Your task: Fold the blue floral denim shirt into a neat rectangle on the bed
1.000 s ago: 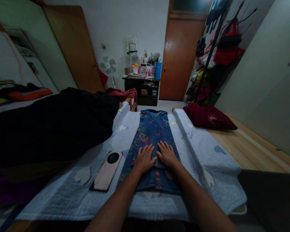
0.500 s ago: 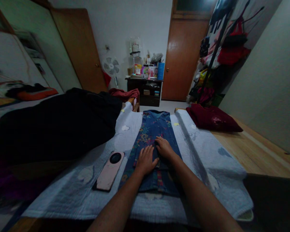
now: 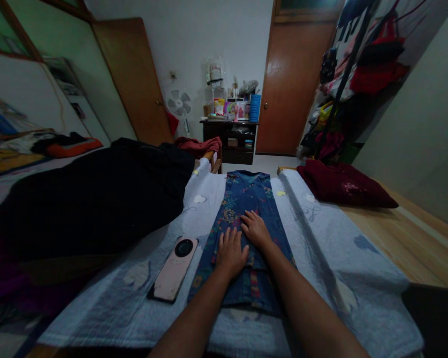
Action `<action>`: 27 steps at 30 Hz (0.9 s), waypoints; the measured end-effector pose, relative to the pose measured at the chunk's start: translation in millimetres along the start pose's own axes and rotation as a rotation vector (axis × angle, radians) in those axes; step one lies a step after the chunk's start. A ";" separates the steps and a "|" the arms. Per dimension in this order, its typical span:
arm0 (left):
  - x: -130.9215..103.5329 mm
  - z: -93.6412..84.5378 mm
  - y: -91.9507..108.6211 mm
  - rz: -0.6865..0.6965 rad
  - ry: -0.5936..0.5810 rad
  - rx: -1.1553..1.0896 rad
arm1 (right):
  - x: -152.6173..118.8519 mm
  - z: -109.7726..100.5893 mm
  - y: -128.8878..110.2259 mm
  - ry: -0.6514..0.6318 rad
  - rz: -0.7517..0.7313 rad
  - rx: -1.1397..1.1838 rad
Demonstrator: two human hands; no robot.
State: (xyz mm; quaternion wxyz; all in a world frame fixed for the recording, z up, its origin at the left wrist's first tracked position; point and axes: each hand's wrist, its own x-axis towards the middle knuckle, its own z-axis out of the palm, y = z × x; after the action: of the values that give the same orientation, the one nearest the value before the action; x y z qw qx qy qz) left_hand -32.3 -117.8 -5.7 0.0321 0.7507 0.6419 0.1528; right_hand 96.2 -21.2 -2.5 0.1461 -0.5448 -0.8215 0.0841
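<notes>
Left hand (image 3: 230, 253), right hand (image 3: 257, 230) outspread, palms down on folded floral-print blue garment (image 3: 252, 194). Creased pale-blue cloth (image 3: 373, 278) beneath. Rectangular pink phone (image 3: 173, 276) nearby.

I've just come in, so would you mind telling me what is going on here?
A person has both hands resting palm down on a blue floral garment, laid out on a pale blanket. The right hand is a little farther forward than the left hand. A pink phone lies camera side up left of the garment, with black cloth beyond it.
</notes>
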 end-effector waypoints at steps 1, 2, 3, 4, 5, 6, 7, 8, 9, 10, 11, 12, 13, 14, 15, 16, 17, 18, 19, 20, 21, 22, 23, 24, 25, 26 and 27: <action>0.8 0.1 0.1 -0.009 0.000 0.004 | -0.1 -0.2 -0.6 0.002 0.003 -0.001; 1.7 0.1 -0.1 -0.018 0.000 0.005 | -0.2 -0.2 -1.1 0.003 0.006 -0.004; 3.0 -0.1 -0.7 -0.027 0.000 0.005 | -0.4 -0.2 -1.5 0.002 0.009 -0.006; 4.6 -0.5 -1.8 -0.037 -0.002 0.003 | -0.6 0.0 -1.9 0.002 0.012 -0.010; 6.5 -1.1 -3.4 -0.044 -0.007 0.002 | -0.8 0.1 -2.3 0.003 0.015 -0.014; 8.9 -2.1 -5.5 -0.050 -0.016 0.004 | -1.0 0.2 -2.5 0.006 0.016 -0.017; 11.6 -3.4 -8.1 -0.054 -0.027 0.008 | -1.3 0.3 -2.8 0.009 0.014 -0.020; 14.8 -4.8 -11.1 -0.057 -0.038 0.017 | -1.5 0.2 -3.0 0.014 0.012 -0.022; 18.5 -6.4 -14.5 -0.059 -0.047 0.029 | -1.6 0.1 -3.2 0.018 0.010 -0.024; 22.6 -7.8 -18.2 -0.063 -0.053 0.042 | -1.8 -0.1 -3.4 0.020 0.010 -0.025; 27.0 -9.1 -22.0 -0.068 -0.058 0.055 | -1.8 -0.3 -3.7 0.018 0.012 -0.024; 31.7 -10.1 -25.9 -0.075 -0.060 0.067 | -1.8 -0.5 -3.9 0.014 0.015 -0.024; 36.6 -10.7 -29.9 -0.079 -0.059 0.079 | -1.7 -0.7 -4.2 0.008 0.020 -0.025; 41.5 -11.0 -33.7 -0.079 -0.054 0.090 | -1.6 -0.7 -4.4 0.003 0.024 -0.026; 46.4 -10.9 -37.5 -0.076 -0.047 0.100 | -1.5 -0.7 -4.6 -0.001 0.028 -0.027; 51.1 -10.5 -41.0 -0.069 -0.037 0.108 | -1.5 -0.7 -4.8 -0.003 0.028 -0.029; 55.7 -9.9 -44.4 -0.058 -0.026 0.114 | -1.5 -0.5 -4.9 -0.003 0.025 -0.030; 60.0 -9.2 -47.5 -0.045 -0.017 0.118 | -1.6 -0.3 -5.0 -0.001 0.023 -0.030; 64.3 -8.5 -50.4 -0.032 -0.011 0.120 | -1.7 -0.2 -5.0 0.000 0.021 -0.030; 68.3 -7.9 -53.1 -0.020 -0.005 0.122 | -1.8 0.0 -5.1 0.002 0.020 -0.030; 72.3 -7.5 -55.4 -0.008 0.000 0.122 | -2.0 0.1 -5.2 0.004 0.020 -0.030; 76.3 -7.3 -57.5 -0.001 0.003 0.123 | -2.2 0.1 -5.4 0.006 0.021 -0.030; 80.3 -7.3 -59.2 0.004 0.005 0.124 | -2.4 0.0 -5.6 0.008 0.023 -0.030; 84.2 -7.7 -60.5 0.007 0.007 0.125 | -2.7 -0.2 -5.9 0.010 0.024 -0.029; 88.2 -8.2 -61.2 0.007 0.010 0.127 | -3.0 -0.5 -6.2 0.014 0.023 -0.027; 92.1 -8.9 -61.3 0.006 0.013 0.131 | -3.3 -0.9 -6.6 0.018 0.022 -0.024; 95.9 -9.7 -60.8 0.002 0.017 0.138 | -3.6 -1.2 -6.9 0.023 0.023 -0.021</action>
State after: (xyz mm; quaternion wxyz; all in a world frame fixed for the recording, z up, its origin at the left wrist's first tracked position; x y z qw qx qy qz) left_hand -80.6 -15.3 6.7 -0.0253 0.7503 0.6505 0.1146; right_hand 91.9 -27.2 0.2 0.1487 -0.5564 -0.8144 0.0711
